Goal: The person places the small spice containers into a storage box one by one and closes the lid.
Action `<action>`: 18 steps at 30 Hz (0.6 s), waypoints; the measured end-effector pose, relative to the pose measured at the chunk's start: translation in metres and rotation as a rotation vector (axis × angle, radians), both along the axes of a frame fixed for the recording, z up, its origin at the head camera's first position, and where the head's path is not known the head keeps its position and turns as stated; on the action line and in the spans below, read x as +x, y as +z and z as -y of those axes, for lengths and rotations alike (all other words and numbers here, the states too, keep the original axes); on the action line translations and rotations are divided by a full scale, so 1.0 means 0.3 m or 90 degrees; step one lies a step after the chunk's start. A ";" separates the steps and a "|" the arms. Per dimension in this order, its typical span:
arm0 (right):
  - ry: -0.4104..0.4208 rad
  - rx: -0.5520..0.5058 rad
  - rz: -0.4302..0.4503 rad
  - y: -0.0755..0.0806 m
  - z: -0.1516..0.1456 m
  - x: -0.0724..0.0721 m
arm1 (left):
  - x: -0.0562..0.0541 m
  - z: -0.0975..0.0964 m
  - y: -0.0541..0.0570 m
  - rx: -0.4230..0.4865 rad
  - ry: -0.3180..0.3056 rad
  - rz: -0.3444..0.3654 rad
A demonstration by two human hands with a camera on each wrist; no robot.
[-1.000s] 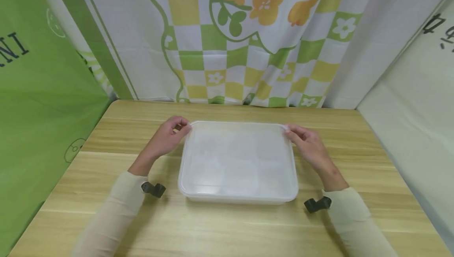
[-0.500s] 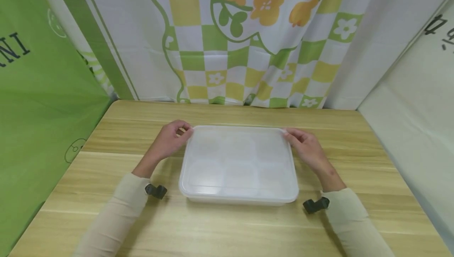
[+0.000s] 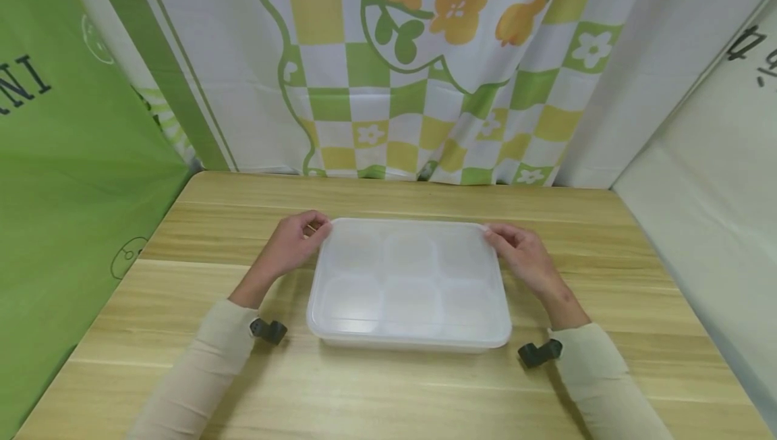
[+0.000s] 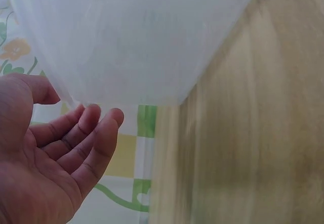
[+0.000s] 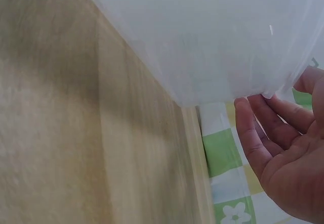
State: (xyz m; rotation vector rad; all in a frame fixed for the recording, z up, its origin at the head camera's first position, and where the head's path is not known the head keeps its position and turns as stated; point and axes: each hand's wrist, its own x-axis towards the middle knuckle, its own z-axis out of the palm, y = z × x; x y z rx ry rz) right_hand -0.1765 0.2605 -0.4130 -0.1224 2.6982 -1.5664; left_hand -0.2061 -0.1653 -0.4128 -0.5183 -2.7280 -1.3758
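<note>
A translucent white plastic box [image 3: 400,343] with six-cell shapes showing through its lid [image 3: 409,278] sits on the table. My left hand [image 3: 294,243] pinches the lid at the far left corner, thumb on top and fingertips under the rim. At the far right corner my right hand [image 3: 523,254] holds the lid's rim the same way. The left wrist view shows the fingers [image 4: 96,148] curled up to the rim beside the cloudy box wall [image 4: 136,46]. In the right wrist view the fingers [image 5: 253,133] meet the rim from below.
The wooden table [image 3: 413,396] runs out on all sides of the box. Behind its far edge hangs a checked, flowered curtain [image 3: 419,102]. Green cloth [image 3: 73,224] stands along the left and pale cloth [image 3: 710,170] along the right. Small black wrist cameras [image 3: 540,353] sit at both cuffs.
Both hands have come down and slightly nearer, bringing the lid's far edge lower onto the box. The near edge stays put, and the compartment outlines show more clearly through the lid.
</note>
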 end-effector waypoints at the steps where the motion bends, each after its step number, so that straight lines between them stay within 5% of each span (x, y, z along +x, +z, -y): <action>1: 0.000 -0.005 0.001 -0.003 0.001 -0.001 | -0.001 0.000 -0.003 0.004 0.000 0.002; 8: 0.003 -0.024 0.012 -0.007 0.005 0.002 | -0.003 -0.005 -0.020 0.040 -0.006 0.027; 18: 0.005 -0.024 0.049 0.000 0.002 0.005 | -0.013 -0.024 -0.033 0.010 -0.009 0.011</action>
